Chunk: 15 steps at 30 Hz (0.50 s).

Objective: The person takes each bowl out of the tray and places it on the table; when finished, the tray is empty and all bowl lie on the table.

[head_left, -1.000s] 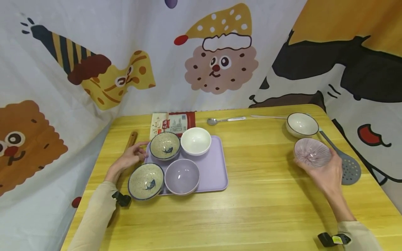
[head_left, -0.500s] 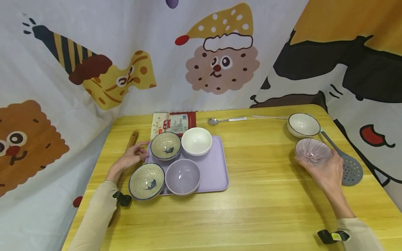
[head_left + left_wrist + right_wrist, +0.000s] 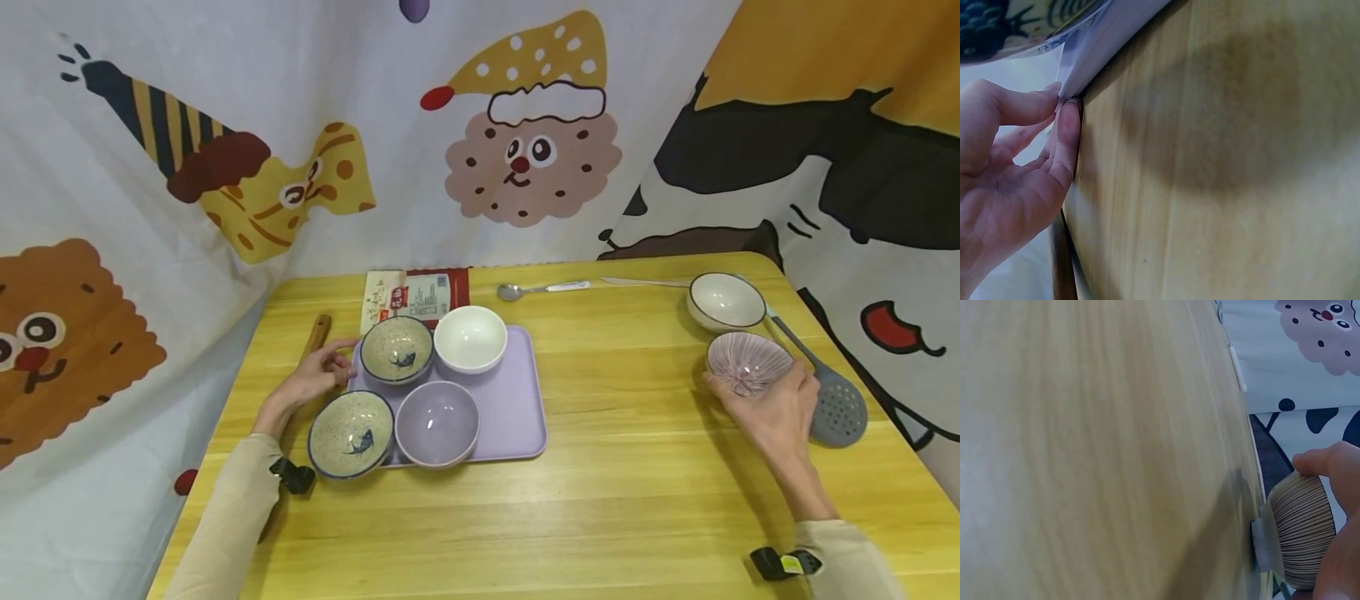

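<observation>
While gripping pink bowl [image 3: 748,363], tray [image 3: 517,417].

The person wears long beige sleeves reaching both wrists. A small black device is strapped at each wrist; the one by the right hand [image 3: 776,412] bears a yellow label.
</observation>
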Tool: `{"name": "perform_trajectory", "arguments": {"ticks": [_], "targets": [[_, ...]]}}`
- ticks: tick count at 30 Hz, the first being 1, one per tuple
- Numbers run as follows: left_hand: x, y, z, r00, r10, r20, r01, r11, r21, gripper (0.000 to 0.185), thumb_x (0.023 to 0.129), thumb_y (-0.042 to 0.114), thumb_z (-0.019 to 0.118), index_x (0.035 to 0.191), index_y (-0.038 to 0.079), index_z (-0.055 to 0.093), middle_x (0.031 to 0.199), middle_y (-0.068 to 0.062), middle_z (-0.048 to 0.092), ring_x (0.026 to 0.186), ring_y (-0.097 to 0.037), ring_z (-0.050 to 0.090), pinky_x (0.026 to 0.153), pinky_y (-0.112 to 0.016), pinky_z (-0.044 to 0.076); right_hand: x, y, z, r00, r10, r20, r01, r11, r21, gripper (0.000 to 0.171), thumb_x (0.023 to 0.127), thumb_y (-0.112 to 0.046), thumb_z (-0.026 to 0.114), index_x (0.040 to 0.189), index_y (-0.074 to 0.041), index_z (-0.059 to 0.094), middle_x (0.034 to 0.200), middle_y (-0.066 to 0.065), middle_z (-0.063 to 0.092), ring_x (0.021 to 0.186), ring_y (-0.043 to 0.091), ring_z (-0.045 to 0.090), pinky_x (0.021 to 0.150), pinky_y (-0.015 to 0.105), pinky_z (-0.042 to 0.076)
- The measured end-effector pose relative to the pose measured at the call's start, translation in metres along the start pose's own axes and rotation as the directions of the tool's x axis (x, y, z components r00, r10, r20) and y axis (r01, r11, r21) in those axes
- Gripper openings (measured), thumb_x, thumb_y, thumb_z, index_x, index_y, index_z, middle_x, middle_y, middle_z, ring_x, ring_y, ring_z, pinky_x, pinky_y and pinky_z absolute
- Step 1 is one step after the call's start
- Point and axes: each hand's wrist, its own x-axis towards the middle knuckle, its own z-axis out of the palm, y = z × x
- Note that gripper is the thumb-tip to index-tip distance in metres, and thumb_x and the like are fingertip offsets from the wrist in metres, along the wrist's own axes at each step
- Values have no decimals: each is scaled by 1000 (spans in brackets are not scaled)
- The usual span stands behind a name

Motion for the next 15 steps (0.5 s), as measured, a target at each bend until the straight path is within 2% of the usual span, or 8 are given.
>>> {"name": "perform_trajectory", "arguments": {"ticks": [5, 15], "targets": [[-2, 3, 0, 1000, 7, -4, -7, 1000, -6, 61, 94, -2, 60, 151, -5, 38, 103, -26, 60, 81, -19, 59, 68, -25, 52, -4, 0, 3, 1000, -11, -27, 11, 1000, -5, 124, 80, -49, 80, 160, 1, -1, 158, 39, 6, 143, 60, 15, 115, 73, 19], [-1, 1, 0, 1000, -1, 3, 1, 1000, -11, 61, 94, -3, 58, 152, -6, 37, 103, -27, 58, 82, -21, 58, 68, -26, 52, -5, 2, 7, 999, -5, -46, 2, 999, -48, 125, 81, -57, 76, 161, 2, 1, 160, 35, 7, 143, 53, 14, 111, 74, 22]]}}
